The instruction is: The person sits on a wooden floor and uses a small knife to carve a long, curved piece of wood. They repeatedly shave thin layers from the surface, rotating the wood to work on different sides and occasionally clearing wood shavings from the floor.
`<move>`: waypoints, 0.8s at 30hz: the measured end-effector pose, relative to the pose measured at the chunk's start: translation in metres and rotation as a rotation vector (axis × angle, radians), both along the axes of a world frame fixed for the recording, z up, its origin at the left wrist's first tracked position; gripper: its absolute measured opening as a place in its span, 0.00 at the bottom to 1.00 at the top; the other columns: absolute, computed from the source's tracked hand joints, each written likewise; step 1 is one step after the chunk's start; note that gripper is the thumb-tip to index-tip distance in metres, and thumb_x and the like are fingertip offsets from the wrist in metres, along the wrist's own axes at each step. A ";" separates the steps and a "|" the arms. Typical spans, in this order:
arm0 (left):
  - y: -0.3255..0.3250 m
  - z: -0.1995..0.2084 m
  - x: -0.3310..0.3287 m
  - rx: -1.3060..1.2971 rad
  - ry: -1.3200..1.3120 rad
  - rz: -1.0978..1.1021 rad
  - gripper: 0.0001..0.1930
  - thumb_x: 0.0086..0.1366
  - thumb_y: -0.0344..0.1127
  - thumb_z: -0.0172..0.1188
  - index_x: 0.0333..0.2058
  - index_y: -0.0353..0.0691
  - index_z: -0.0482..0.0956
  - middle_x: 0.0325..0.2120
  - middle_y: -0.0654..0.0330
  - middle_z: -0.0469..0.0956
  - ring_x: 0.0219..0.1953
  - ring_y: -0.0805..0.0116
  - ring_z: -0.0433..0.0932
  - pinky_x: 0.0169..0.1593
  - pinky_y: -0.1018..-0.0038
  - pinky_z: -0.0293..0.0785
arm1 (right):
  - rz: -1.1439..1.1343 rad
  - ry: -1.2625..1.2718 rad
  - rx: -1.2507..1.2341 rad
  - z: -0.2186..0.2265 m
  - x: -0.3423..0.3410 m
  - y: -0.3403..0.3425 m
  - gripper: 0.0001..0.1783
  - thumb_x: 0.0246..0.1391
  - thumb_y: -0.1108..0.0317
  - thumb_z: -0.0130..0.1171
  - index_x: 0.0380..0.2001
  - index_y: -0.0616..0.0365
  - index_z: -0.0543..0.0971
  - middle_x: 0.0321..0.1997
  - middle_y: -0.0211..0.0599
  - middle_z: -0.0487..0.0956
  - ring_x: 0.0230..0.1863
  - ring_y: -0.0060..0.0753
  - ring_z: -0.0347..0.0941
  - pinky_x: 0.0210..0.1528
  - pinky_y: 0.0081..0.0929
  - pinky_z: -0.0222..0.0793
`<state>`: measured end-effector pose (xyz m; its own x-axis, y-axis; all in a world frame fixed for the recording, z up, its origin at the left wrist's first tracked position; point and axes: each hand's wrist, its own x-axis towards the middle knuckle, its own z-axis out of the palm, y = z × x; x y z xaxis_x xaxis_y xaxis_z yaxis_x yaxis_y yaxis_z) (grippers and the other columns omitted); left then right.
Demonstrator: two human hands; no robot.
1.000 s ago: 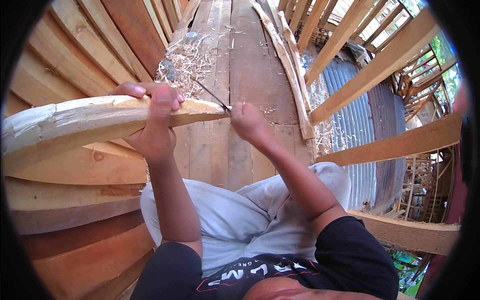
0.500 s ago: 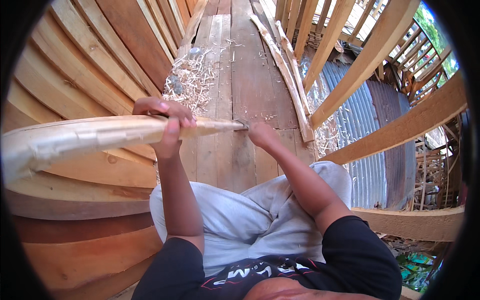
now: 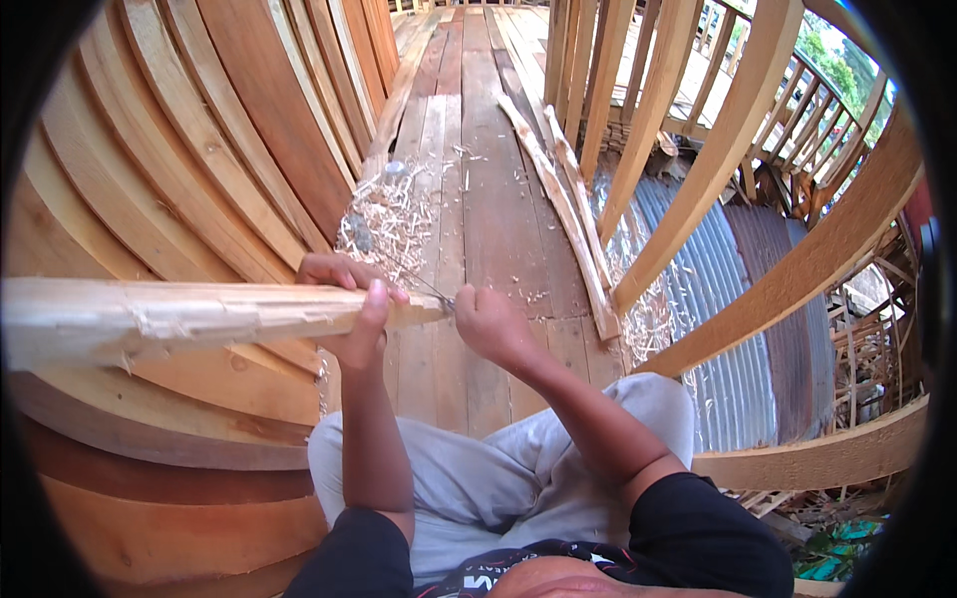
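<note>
left hand (image 3: pixel 351 299) fingers gripping wooden stake (image 3: pixel 199 317) | right hand (image 3: pixel 488 324) fingers gripping knife (image 3: pixel 427 289), shaving the tip | tapering partly done, shavings (image 3: pixel 389 221) piling beyond

Left hand (image 3: pixel 351 299) grips a pale wooden pole (image 3: pixel 199 317); right hand (image 3: pixel 488 324) holds a thin blade (image 3: pixel 424 286) at its tip.

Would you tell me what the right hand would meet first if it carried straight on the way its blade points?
Probably the tip of the pale wooden piece: the right hand holds a thin blade at it, though depth is unclear.
</note>
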<state>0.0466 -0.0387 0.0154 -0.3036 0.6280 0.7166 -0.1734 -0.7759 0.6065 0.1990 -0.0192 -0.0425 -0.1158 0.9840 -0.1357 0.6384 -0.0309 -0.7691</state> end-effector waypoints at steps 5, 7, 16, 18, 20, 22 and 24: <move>0.000 0.005 0.001 0.017 0.010 -0.051 0.17 0.48 0.23 0.59 0.32 0.42 0.60 0.19 0.61 0.66 0.19 0.68 0.73 0.27 0.74 0.74 | -0.080 0.124 -0.007 -0.080 0.002 0.021 0.30 0.57 0.56 0.33 0.30 0.77 0.75 0.32 0.74 0.73 0.39 0.69 0.74 0.48 0.50 0.67; 0.007 -0.004 0.006 -0.109 0.088 0.001 0.20 0.48 0.22 0.59 0.36 0.41 0.59 0.19 0.61 0.67 0.19 0.70 0.73 0.26 0.74 0.74 | -0.109 0.119 -0.028 -0.136 0.006 0.036 0.30 0.57 0.57 0.33 0.30 0.77 0.75 0.32 0.74 0.74 0.39 0.68 0.75 0.47 0.50 0.67; 0.011 0.006 -0.007 -0.024 0.040 -0.048 0.20 0.48 0.22 0.55 0.40 0.40 0.60 0.19 0.61 0.65 0.19 0.71 0.70 0.28 0.75 0.73 | 0.082 0.066 -0.056 -0.086 0.007 0.024 0.29 0.56 0.57 0.34 0.33 0.76 0.75 0.36 0.73 0.74 0.43 0.68 0.73 0.49 0.49 0.65; 0.001 0.018 -0.004 -0.018 0.004 -0.154 0.20 0.48 0.23 0.55 0.40 0.40 0.60 0.19 0.61 0.65 0.18 0.71 0.70 0.27 0.75 0.73 | 0.078 0.052 -0.053 -0.065 0.006 0.019 0.28 0.56 0.58 0.34 0.33 0.75 0.76 0.36 0.71 0.75 0.44 0.68 0.72 0.49 0.49 0.65; -0.001 0.021 -0.004 0.000 -0.009 -0.246 0.19 0.49 0.25 0.55 0.40 0.40 0.60 0.19 0.60 0.65 0.18 0.69 0.70 0.26 0.74 0.72 | 0.002 0.095 -0.083 -0.055 0.004 0.018 0.27 0.56 0.58 0.35 0.33 0.73 0.77 0.37 0.69 0.75 0.44 0.68 0.72 0.49 0.50 0.65; 0.001 0.017 -0.008 -0.018 -0.012 -0.182 0.18 0.49 0.25 0.55 0.39 0.40 0.60 0.19 0.59 0.66 0.19 0.68 0.70 0.26 0.74 0.71 | 0.047 0.026 -0.121 -0.037 0.005 0.017 0.25 0.55 0.58 0.37 0.34 0.71 0.77 0.39 0.67 0.76 0.45 0.66 0.73 0.49 0.50 0.66; 0.014 0.005 -0.007 -0.002 -0.056 -0.168 0.18 0.48 0.26 0.55 0.38 0.39 0.59 0.18 0.57 0.68 0.17 0.69 0.71 0.27 0.74 0.72 | 0.020 -0.060 -0.137 -0.066 0.010 0.029 0.22 0.55 0.60 0.40 0.35 0.67 0.79 0.40 0.64 0.77 0.45 0.63 0.73 0.48 0.49 0.67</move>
